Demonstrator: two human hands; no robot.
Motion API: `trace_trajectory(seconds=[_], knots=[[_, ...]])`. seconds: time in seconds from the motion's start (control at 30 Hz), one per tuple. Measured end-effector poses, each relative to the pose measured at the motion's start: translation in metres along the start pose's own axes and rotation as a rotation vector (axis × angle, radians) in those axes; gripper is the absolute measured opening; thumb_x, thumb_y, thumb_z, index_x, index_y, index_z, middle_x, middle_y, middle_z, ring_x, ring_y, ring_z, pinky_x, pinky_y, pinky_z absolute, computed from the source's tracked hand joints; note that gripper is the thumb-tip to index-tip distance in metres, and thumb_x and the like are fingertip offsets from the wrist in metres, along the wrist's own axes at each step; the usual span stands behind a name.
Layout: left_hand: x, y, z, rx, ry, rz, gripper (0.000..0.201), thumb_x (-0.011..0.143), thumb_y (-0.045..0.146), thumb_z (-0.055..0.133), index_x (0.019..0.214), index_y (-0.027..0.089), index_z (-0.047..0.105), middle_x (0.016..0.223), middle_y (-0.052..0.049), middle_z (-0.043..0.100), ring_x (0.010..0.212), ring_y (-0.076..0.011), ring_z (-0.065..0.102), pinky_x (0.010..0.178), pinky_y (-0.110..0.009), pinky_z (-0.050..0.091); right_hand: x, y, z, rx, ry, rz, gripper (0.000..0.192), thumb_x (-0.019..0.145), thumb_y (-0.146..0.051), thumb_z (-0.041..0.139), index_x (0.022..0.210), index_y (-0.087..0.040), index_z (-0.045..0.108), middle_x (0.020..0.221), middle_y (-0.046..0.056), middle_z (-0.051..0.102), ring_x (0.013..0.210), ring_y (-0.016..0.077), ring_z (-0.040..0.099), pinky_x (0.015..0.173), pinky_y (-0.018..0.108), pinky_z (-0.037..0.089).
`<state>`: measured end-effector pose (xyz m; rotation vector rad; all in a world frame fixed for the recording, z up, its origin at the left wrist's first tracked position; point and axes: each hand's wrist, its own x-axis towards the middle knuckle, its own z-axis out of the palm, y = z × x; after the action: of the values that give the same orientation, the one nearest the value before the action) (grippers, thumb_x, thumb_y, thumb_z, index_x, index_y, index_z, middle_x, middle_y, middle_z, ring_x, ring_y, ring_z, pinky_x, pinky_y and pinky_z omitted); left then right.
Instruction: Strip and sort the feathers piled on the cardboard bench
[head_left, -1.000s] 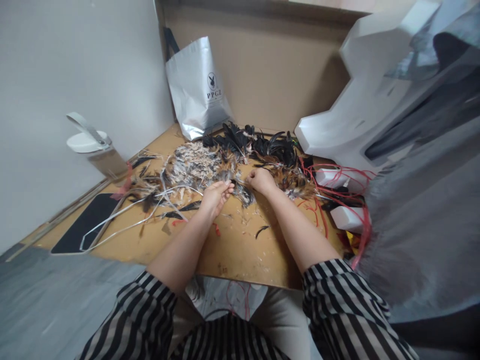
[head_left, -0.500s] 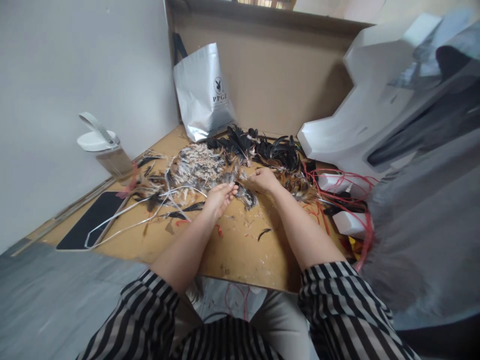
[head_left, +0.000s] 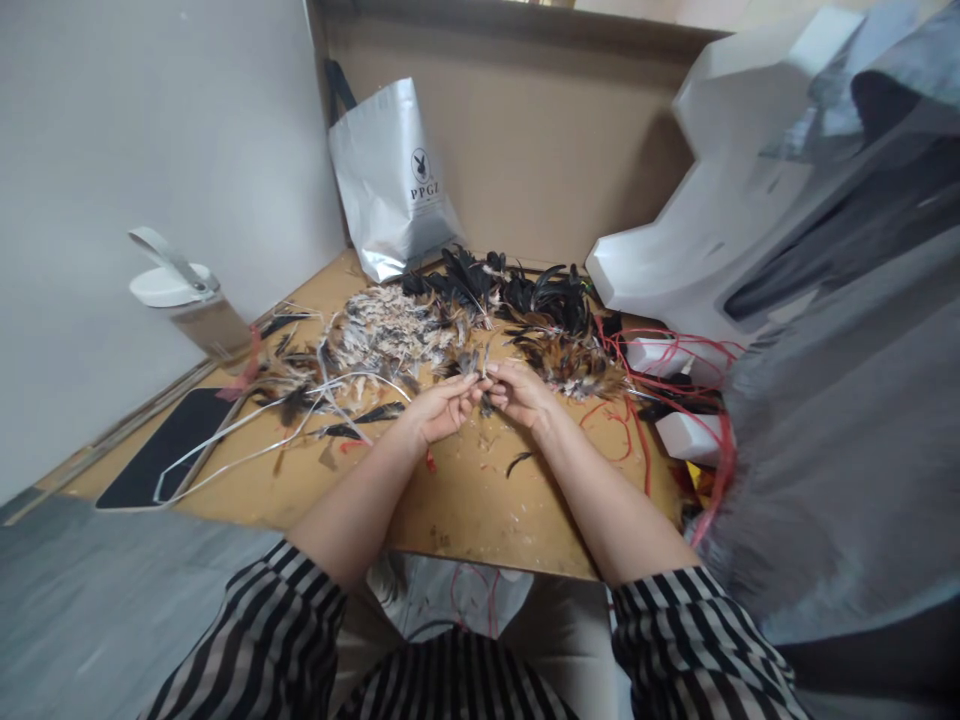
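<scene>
Close together over the front of the feather heaps, my left hand [head_left: 444, 408] and my right hand [head_left: 519, 392] pinch small feathers [head_left: 480, 365] between their fingertips. How many feathers each hand holds is too small to tell. Just beyond my hands spreads a pale and brown feather pile [head_left: 390, 330]. Behind it lie black feather bunches [head_left: 469, 280], with more black ones [head_left: 551, 300] to their right. A brown feather bunch [head_left: 574, 362] rests right of my right hand. One dark curved feather [head_left: 517, 462] lies on the wooden table [head_left: 480, 520] in front.
A silver bag [head_left: 390, 190] stands at the back left. Leftward are a lidded cup [head_left: 199, 310], a black phone [head_left: 169, 450] and white strips [head_left: 225, 435]. Red string [head_left: 675, 350] tangles around white blocks [head_left: 690, 438] at right, beside hanging grey cloth [head_left: 840, 450].
My right hand has come down and left to meet my left hand, and their fingertips are now nearly touching. The camera view has shifted slightly.
</scene>
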<state>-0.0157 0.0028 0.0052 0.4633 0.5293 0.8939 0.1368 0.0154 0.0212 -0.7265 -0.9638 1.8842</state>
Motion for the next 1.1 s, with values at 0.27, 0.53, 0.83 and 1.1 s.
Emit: trace_trajectory(seconds=[0.27, 0.53, 0.83, 1.1], knots=[[0.001, -0.001, -0.002, -0.019, -0.003, -0.028, 0.013, 0.080, 0.008, 0.050, 0.086, 0.009, 0.062, 0.073, -0.005, 0.066, 0.055, -0.0043, 0.060, 0.046, -0.008, 0.045, 0.003, 0.009, 0.002, 0.021, 0.011, -0.020, 0.017, 0.059, -0.021, 0.072, 0.067, -0.012, 0.059, 0.050, -0.004, 0.048, 0.043, 0.0018, 0.037, 0.039, 0.013, 0.024], [0.001, -0.001, 0.001, 0.051, 0.022, 0.028, 0.009, 0.078, 0.007, 0.052, 0.079, 0.008, 0.062, 0.068, -0.004, 0.064, 0.052, -0.0031, 0.057, 0.044, -0.008, 0.043, 0.004, 0.013, -0.003, -0.095, 0.086, -0.086, 0.019, 0.058, -0.025, 0.072, 0.068, -0.013, 0.061, 0.056, -0.001, 0.058, 0.046, 0.0042, 0.044, 0.041, 0.015, 0.029], [0.006, -0.004, -0.003, 0.310, 0.096, 0.214, 0.007, 0.069, 0.013, 0.065, 0.071, 0.008, 0.062, 0.067, -0.004, 0.065, 0.051, -0.0032, 0.055, 0.044, -0.011, 0.041, 0.002, 0.011, 0.000, -0.226, 0.200, -0.144, 0.027, 0.056, -0.035, 0.073, 0.067, -0.014, 0.061, 0.055, 0.000, 0.059, 0.045, 0.0050, 0.044, 0.041, 0.017, 0.031], [0.005, -0.002, -0.001, 0.249, 0.123, 0.192, 0.005, 0.070, 0.011, 0.064, 0.074, 0.008, 0.062, 0.070, -0.005, 0.066, 0.053, -0.0039, 0.058, 0.045, -0.011, 0.042, 0.001, 0.012, -0.001, -0.154, 0.251, -0.147, 0.028, 0.051, -0.033, 0.076, 0.066, -0.015, 0.060, 0.054, -0.002, 0.058, 0.045, 0.0046, 0.044, 0.042, 0.017, 0.032]])
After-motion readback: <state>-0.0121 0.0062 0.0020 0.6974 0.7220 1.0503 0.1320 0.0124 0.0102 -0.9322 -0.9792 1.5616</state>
